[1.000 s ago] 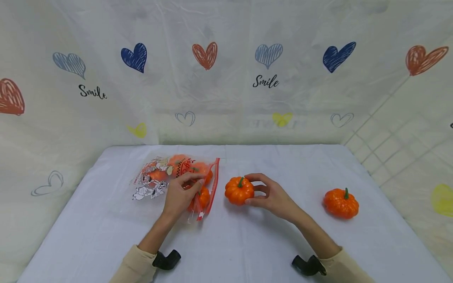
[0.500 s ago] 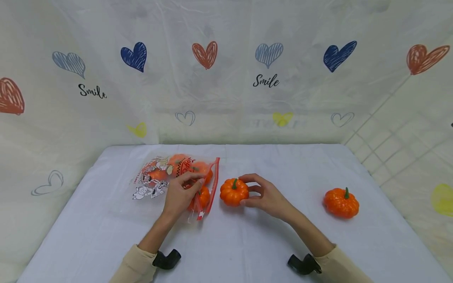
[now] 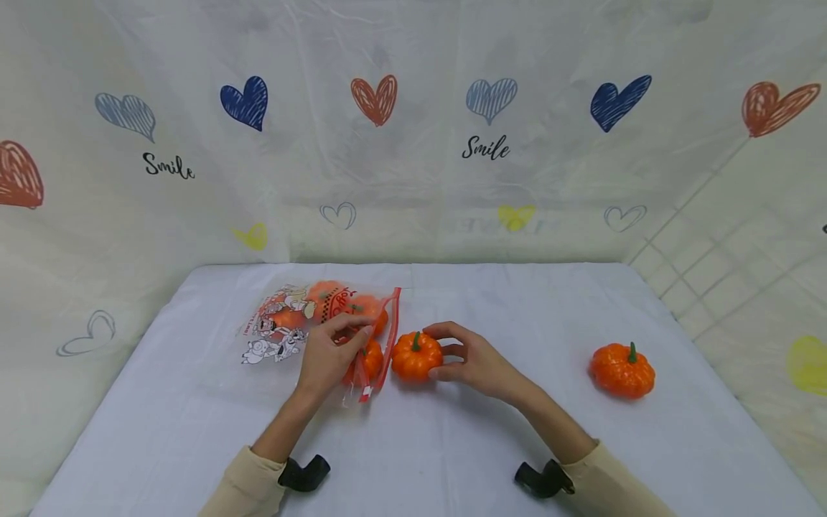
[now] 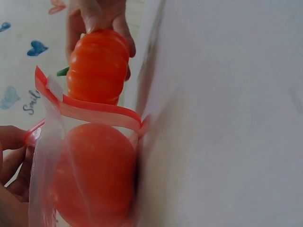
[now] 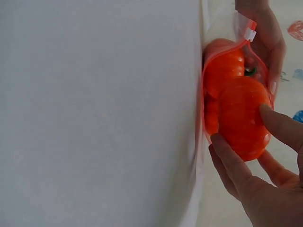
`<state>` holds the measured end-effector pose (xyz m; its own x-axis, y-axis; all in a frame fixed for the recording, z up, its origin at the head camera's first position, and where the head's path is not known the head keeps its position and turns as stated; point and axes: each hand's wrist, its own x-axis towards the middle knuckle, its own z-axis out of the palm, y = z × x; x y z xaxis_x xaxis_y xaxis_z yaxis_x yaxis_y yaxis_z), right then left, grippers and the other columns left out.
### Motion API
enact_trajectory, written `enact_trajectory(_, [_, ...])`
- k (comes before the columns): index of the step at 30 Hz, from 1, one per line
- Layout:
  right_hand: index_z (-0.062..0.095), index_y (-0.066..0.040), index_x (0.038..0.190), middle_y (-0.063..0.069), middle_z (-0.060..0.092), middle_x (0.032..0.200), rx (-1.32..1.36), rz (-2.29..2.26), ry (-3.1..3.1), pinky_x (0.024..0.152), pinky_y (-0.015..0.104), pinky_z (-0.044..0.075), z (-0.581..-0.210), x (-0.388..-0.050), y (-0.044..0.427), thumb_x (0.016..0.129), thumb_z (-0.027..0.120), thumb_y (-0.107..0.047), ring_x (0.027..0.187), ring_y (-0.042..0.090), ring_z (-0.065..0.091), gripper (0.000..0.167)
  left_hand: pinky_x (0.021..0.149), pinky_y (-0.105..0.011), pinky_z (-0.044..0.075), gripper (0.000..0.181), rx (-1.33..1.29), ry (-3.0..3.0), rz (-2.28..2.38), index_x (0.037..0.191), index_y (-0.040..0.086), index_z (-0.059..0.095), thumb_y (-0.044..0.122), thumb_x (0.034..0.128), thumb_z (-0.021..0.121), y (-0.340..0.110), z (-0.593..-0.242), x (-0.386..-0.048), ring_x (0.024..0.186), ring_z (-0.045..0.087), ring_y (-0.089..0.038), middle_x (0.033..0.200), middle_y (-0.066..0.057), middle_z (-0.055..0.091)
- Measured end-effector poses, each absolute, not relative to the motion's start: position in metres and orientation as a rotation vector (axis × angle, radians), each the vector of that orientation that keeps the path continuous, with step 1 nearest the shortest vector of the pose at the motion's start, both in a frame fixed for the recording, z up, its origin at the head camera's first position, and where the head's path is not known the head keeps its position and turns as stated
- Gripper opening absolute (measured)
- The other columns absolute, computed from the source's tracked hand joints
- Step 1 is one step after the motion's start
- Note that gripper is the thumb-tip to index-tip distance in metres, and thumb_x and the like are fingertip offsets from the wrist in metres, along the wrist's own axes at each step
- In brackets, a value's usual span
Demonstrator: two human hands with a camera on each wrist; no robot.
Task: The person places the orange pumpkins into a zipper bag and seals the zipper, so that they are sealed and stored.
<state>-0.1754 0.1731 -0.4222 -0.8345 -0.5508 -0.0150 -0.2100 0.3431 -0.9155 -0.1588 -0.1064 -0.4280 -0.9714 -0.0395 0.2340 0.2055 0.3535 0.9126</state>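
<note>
My right hand (image 3: 474,362) grips a small orange pumpkin (image 3: 416,357) with a green stem, fingers and thumb around its right side. The pumpkin is at the mouth of a clear zip bag (image 3: 274,355) with a red-edged opening. My left hand (image 3: 331,355) pinches the upper edge of that opening and holds it raised, as the left wrist view shows. Several orange pumpkins lie inside the bag, one (image 4: 94,175) just behind the opening. In the right wrist view a white slider (image 5: 250,34) sits on the red zip strip.
Another orange pumpkin (image 3: 622,370) with a green stem lies apart on the right of the white-covered table (image 3: 491,459). Behind the table hangs a pale curtain (image 3: 413,172) printed with hearts.
My right hand has moved left with the pumpkin, from a short way off to the bag's opening. The left hand and the bag have stayed in place.
</note>
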Motion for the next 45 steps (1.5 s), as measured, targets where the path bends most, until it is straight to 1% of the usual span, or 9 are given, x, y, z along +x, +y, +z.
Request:
enact_trajectory(4, [0.052, -0.007, 0.147, 0.017, 0.055, 0.150, -0.674, -1.482, 2.256, 0.107, 0.043, 0.055, -0.425, -0.176, 0.170, 0.093, 0.078, -0.013, 0.131, 0.037, 0.062, 0.060, 0.078, -0.018, 0.052, 0.019, -0.161, -2.391, -1.667, 0.114, 0.019, 0.080, 0.023, 0.0966, 0.075, -0.106, -0.428, -0.158, 0.095, 0.061, -0.020, 0.107, -0.003, 0.075])
enact_trajectory(11, [0.051, -0.008, 0.148, 0.015, 0.054, 0.151, -0.673, -1.442, 2.248, 0.104, 0.037, 0.058, -0.424, -0.174, 0.161, 0.093, 0.078, -0.015, 0.131, 0.035, 0.062, 0.062, 0.078, -0.019, 0.051, 0.018, -0.159, -2.398, -1.633, 0.113, 0.020, 0.080, 0.023, 0.0963, 0.075, -0.105, -0.428, -0.158, 0.094, 0.061, -0.019, 0.105, -0.002, 0.076])
enact_trajectory(17, [0.048, -0.005, 0.149, 0.017, 0.052, 0.152, -0.632, -1.454, 2.215, 0.106, 0.041, 0.056, -0.426, -0.173, 0.156, 0.094, 0.077, -0.014, 0.135, 0.038, 0.060, 0.063, 0.080, -0.018, 0.051, 0.019, -0.144, -2.411, -1.618, 0.114, 0.020, 0.081, 0.023, 0.0964, 0.075, -0.105, -0.425, -0.157, 0.095, 0.061, -0.019, 0.107, -0.002, 0.077])
enact_trajectory(20, [0.047, -0.003, 0.147, 0.018, 0.052, 0.152, -0.609, -1.467, 2.195, 0.106, 0.041, 0.055, -0.427, -0.173, 0.153, 0.094, 0.077, -0.014, 0.137, 0.038, 0.059, 0.063, 0.081, -0.018, 0.051, 0.019, -0.135, -2.413, -1.619, 0.115, 0.020, 0.081, 0.022, 0.0964, 0.075, -0.105, -0.425, -0.156, 0.096, 0.061, -0.019, 0.109, -0.002, 0.076])
enact_trajectory(25, [0.049, -0.003, 0.142, 0.017, 0.054, 0.148, -0.580, -1.498, 2.164, 0.106, 0.040, 0.055, -0.427, -0.172, 0.149, 0.093, 0.078, -0.013, 0.139, 0.037, 0.058, 0.058, 0.080, -0.018, 0.051, 0.020, -0.142, -2.407, -1.614, 0.115, 0.020, 0.081, 0.023, 0.0961, 0.076, -0.105, -0.424, -0.156, 0.094, 0.061, -0.019, 0.109, -0.002, 0.076])
enact_trajectory(30, [0.053, -0.004, 0.139, 0.015, 0.058, 0.142, -0.606, -1.490, 2.179, 0.103, 0.036, 0.057, -0.427, -0.172, 0.146, 0.092, 0.079, -0.014, 0.133, 0.035, 0.062, 0.054, 0.079, -0.018, 0.051, 0.019, -0.162, -2.390, -1.613, 0.113, 0.020, 0.081, 0.022, 0.0955, 0.077, -0.105, -0.424, -0.157, 0.093, 0.062, -0.019, 0.107, -0.002, 0.077])
enact_trajectory(35, [0.059, -0.009, 0.138, 0.012, 0.064, 0.136, -0.672, -1.419, 2.286, 0.095, 0.033, 0.061, -0.428, -0.173, 0.144, 0.090, 0.082, -0.016, 0.123, 0.031, 0.064, 0.053, 0.079, -0.019, 0.051, 0.018, -0.169, -2.381, -1.624, 0.113, 0.020, 0.081, 0.022, 0.0953, 0.077, -0.105, -0.424, -0.157, 0.093, 0.061, -0.019, 0.106, -0.002, 0.077])
enact_trajectory(40, [0.061, -0.014, 0.138, 0.011, 0.067, 0.131, -0.688, -1.354, 2.358, 0.089, 0.034, 0.063, -0.426, -0.173, 0.141, 0.089, 0.083, -0.018, 0.115, 0.027, 0.066, 0.054, 0.080, -0.019, 0.051, 0.018, -0.166, -2.381, -1.628, 0.112, 0.021, 0.081, 0.024, 0.0952, 0.077, -0.104, -0.423, -0.156, 0.093, 0.062, -0.019, 0.109, -0.001, 0.077])
enact_trajectory(45, [0.061, -0.015, 0.138, 0.011, 0.067, 0.131, -0.664, -1.348, 2.358, 0.090, 0.036, 0.063, -0.425, -0.174, 0.136, 0.089, 0.083, -0.018, 0.113, 0.025, 0.067, 0.054, 0.082, -0.019, 0.051, 0.018, -0.160, -2.387, -1.614, 0.113, 0.021, 0.081, 0.024, 0.0955, 0.077, -0.104, -0.422, -0.155, 0.095, 0.063, -0.018, 0.111, -0.001, 0.077])
